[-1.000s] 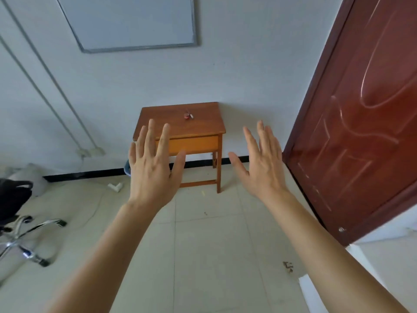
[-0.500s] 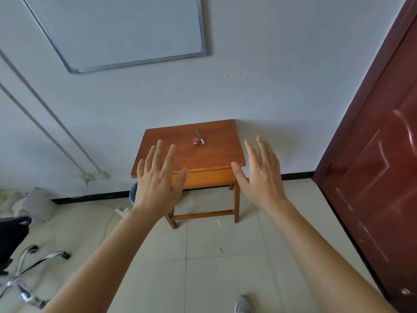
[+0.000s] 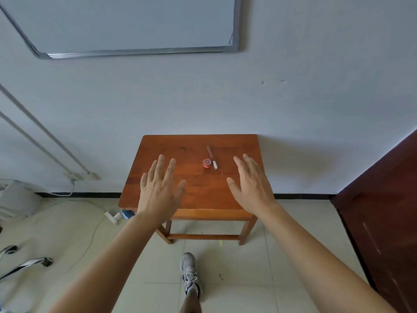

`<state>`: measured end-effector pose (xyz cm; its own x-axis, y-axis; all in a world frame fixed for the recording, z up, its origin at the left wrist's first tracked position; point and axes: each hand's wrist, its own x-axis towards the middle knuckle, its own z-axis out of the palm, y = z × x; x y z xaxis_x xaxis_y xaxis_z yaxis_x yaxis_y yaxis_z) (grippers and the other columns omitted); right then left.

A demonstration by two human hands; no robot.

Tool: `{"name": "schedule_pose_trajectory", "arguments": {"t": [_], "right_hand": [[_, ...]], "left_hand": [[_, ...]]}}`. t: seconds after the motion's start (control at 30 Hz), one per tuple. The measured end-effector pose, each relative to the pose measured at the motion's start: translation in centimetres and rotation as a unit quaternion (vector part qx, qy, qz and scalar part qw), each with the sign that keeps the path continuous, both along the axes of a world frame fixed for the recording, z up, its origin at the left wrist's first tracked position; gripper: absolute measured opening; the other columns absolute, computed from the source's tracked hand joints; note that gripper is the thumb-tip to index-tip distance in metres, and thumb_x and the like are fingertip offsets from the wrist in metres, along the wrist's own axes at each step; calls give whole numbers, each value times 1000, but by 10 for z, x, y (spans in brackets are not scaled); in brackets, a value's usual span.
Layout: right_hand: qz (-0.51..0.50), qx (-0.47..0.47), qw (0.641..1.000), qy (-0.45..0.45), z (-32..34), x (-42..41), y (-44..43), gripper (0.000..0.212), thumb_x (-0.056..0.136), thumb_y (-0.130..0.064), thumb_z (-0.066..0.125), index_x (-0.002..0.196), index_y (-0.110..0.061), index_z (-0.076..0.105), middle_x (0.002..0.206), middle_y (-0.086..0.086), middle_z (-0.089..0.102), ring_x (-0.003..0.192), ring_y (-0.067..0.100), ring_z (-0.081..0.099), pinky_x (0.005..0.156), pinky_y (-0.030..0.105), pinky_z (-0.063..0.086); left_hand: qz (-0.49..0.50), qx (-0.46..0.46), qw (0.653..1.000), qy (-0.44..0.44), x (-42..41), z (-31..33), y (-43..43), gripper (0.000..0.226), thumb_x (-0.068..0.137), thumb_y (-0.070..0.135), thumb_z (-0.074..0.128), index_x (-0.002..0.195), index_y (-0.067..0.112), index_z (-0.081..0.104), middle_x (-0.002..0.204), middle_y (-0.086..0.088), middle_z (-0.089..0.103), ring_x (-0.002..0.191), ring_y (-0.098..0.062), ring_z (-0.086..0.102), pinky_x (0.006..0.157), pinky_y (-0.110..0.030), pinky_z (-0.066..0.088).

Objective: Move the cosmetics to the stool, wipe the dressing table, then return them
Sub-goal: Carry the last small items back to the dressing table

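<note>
The fingers (image 3: 160, 169) of the left hand (image 3: 159, 193) are straight and slightly fanned, thumb out to the side, and they hold nothing. The fingers (image 3: 247, 164) of the right hand (image 3: 251, 188) are just as straight, closer together, and they too hold nothing. Both hands are stretched forward with their backs to the camera, in front of a small wooden table (image 3: 178, 147), and whether they touch its top cannot be told

Between the two hands, nearer the right one, the cosmetics lie on the table top: a little round red jar (image 3: 207, 163) and, just beside it on its right, a thin brown stick with a white tip (image 3: 212, 157), lying flat with the white end towards the person

The bare forearms run back to the lower corners of the view. Below the table's front edge a grey shoe (image 3: 190, 274) stands on the pale floor tiles (image 3: 237, 279). The table stands against a white wall (image 3: 293, 109), with a whiteboard (image 3: 135, 21) hung above it. A dark red door (image 3: 383, 213) is at the right. At the left, a white power strip (image 3: 112, 216) lies on the floor by the table leg, and the chrome legs of a chair (image 3: 24, 265) show at the edge
</note>
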<state>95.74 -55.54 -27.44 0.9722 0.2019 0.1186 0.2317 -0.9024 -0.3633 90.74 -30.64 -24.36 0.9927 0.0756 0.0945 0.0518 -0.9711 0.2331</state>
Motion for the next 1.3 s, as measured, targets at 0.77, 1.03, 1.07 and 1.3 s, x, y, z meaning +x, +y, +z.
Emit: {"name": "schedule_pose_trajectory", "arguments": {"t": [0.77, 1.03, 1.07, 1.3], "right_hand": [[-128, 22, 980, 154, -161, 197, 76, 65, 96, -18, 61, 153, -20, 31, 117, 5, 60, 104, 16, 57, 84, 25, 52], [-263, 42, 944, 194, -159, 153, 23, 53, 98, -16, 57, 147, -18, 40, 117, 6, 57, 100, 15, 55, 78, 20, 47], [-275, 42, 939, 202, -159, 146, 19, 52, 98, -17, 57, 147, -18, 40, 119, 7, 56, 100, 15, 56, 77, 20, 47], [-318, 67, 919, 223, -164, 122, 7, 47, 98, -21, 55, 144, -16, 45, 119, 6, 55, 98, 14, 56, 74, 18, 45]], "left_hand": [[-153, 59, 958, 235, 222, -199, 66, 72, 85, 71, 38, 145, 30, 35, 158, -5, 25, 145, -31, 18, 114, -56, 21], [-233, 11, 953, 196, 267, -192, -7, 66, 93, 48, 53, 149, 29, 25, 153, -4, 32, 137, -28, 32, 108, -48, 37], [-243, 21, 952, 185, 266, -193, -15, 56, 95, 41, 53, 146, 27, 34, 150, -6, 38, 135, -29, 35, 107, -48, 39], [-243, 69, 946, 205, 261, -201, -27, 47, 85, 11, 71, 130, 19, 61, 138, -11, 54, 133, -32, 43, 101, -44, 47]]}}
